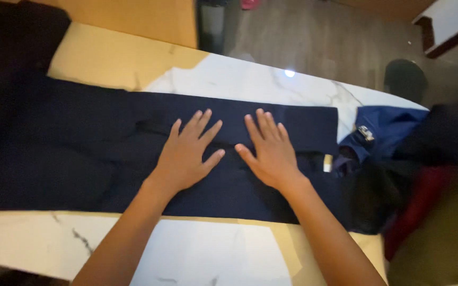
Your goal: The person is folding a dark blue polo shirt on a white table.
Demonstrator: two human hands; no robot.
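left hand flat | right hand flat | on navy garment

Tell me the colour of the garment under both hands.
Dark navy blue garment, plain with no pattern, seen in the head view.

I see my left hand and right hand pressed flat, fingers spread, side by side on dark navy trousers laid across the marble table; a clothes pile sits at right.
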